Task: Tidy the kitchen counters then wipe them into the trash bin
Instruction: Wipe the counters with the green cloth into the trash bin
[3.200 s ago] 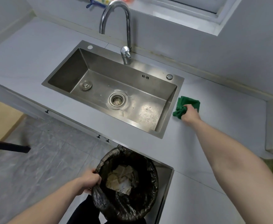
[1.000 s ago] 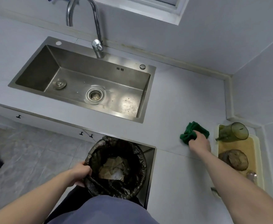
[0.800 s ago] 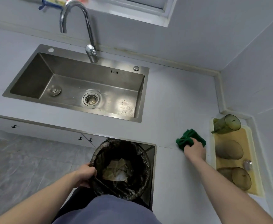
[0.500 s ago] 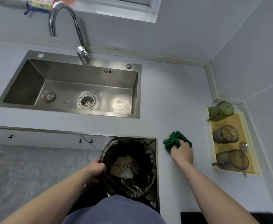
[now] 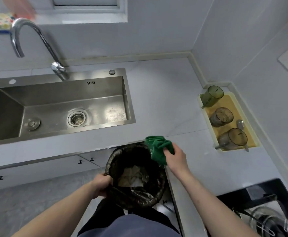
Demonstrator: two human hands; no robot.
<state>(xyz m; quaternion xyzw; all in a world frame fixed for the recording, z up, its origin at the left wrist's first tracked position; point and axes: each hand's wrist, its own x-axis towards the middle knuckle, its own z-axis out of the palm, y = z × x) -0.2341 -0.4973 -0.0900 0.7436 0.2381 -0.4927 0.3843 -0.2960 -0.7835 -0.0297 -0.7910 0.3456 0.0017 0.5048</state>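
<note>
A round trash bin [image 5: 136,197] lined with a black bag and holding crumpled paper is held up just below the inner corner of the pale grey counter [image 5: 174,106]. My left hand [image 5: 101,186] grips the bin's near-left rim. My right hand [image 5: 174,157] holds a crumpled green cloth [image 5: 157,148] at the counter's edge. Part of the cloth hangs over the edge above the bin's opening.
A steel sink [image 5: 58,106] with a curved tap [image 5: 37,47] lies to the left. A yellow tray [image 5: 228,122] with three glass mugs stands against the right wall. A black stove [image 5: 262,211] sits at the near right. White cabinet drawers [image 5: 37,168] run below the counter.
My right hand dragged the green cloth across the counter from beside the sink, past the tray, back to the counter's edge over the bin. My left hand kept hold of the bin's rim.
</note>
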